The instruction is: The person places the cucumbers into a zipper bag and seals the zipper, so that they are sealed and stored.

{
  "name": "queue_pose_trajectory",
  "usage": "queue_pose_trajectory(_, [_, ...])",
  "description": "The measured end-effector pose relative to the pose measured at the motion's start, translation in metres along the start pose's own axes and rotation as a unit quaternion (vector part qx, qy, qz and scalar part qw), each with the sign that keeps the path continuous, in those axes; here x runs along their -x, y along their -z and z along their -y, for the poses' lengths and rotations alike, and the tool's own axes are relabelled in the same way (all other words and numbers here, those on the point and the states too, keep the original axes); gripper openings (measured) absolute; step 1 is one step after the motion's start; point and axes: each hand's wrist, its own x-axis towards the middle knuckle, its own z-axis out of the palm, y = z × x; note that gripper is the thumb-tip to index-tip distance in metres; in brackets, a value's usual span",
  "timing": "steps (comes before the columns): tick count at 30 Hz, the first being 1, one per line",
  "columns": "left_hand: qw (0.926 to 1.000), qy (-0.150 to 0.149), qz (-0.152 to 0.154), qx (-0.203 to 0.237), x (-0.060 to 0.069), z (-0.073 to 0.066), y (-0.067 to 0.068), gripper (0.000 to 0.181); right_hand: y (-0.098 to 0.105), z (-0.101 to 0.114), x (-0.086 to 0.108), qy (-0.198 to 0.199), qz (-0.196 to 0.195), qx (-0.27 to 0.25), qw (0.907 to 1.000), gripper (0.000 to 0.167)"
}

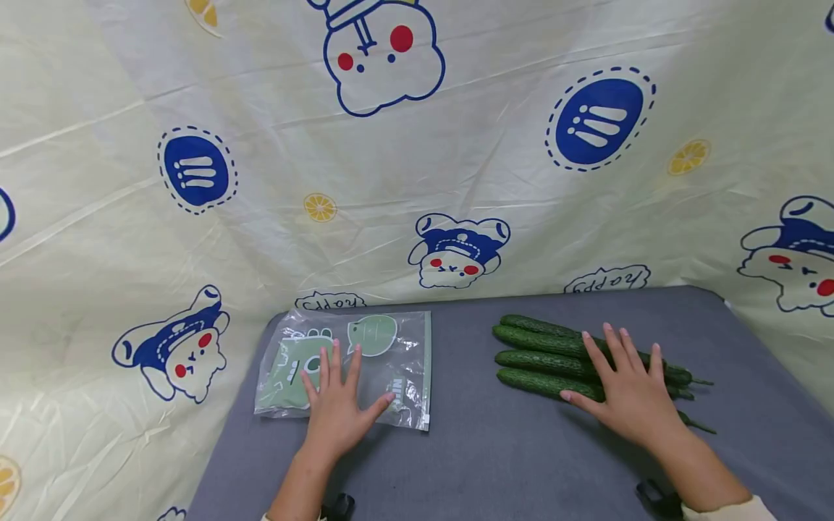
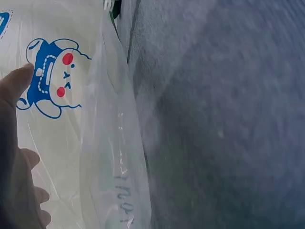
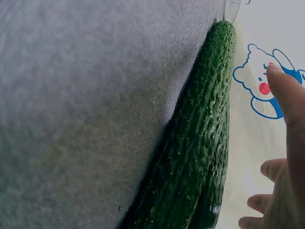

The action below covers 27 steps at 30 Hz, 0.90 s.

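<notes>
My left hand (image 1: 339,414), fingers spread, is over the lower part of a clear zip bag (image 1: 409,340) with pale green animal prints and a slider along its right edge. On the right, several dark green cucumbers (image 1: 534,359) lie side by side with their thin stems pointing right. Above their right half my right hand (image 1: 630,396) is spread out, hiding part of them. From the right wrist, a bumpy cucumber (image 3: 195,129) runs beside the fingers, seemingly apart from them. In the left wrist view the bag's clear film (image 2: 114,157) stands next to the thumb (image 2: 16,83). Neither hand grips anything.
A grey cloth (image 1: 456,463) covers the table. Behind and at the sides hangs a pale sheet (image 1: 260,87) printed with blue bears and orange slices. A stretch of grey cloth separates the bag from the cucumbers. Dark straps (image 1: 658,499) sit at the wrists.
</notes>
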Motion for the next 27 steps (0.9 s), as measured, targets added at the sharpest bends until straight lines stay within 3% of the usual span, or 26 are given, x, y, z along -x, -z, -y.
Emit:
queue_pose_trajectory(4, [0.9976,0.003,-0.030,0.062,0.001,-0.005,-0.002,0.098,0.002,0.001,0.000,0.018,-0.013,-0.022,0.9995,0.107])
queue_pose_trajectory(7, [0.9880,0.001,-0.064,0.140,0.001,-0.014,-0.006,0.091,0.004,0.002,0.002,0.020,-0.026,-0.051,0.9982,0.104])
queue_pose_trajectory(10, [0.9790,-0.002,-0.078,0.188,0.002,-0.024,-0.009,0.083,0.004,0.003,0.003,0.012,-0.041,-0.077,0.9961,0.099])
queue_pose_trajectory(16, [0.9658,-0.007,-0.041,0.256,0.003,-0.042,-0.017,0.079,0.004,0.003,0.009,0.018,-0.088,-0.128,0.9877,0.074])
queue_pose_trajectory(20, [0.9546,-0.010,-0.010,0.297,0.002,-0.051,-0.021,0.076,0.003,0.002,0.016,0.002,-0.093,-0.162,0.9823,0.063])
queue_pose_trajectory(24, [0.9541,-0.018,0.009,0.299,0.000,-0.057,-0.026,0.067,0.002,0.000,0.022,-0.027,-0.074,-0.178,0.9809,0.053])
queue_pose_trajectory(27, [0.9608,-0.017,0.017,0.276,-0.001,-0.060,-0.033,0.061,0.001,-0.001,0.027,-0.043,-0.055,-0.177,0.9817,0.048])
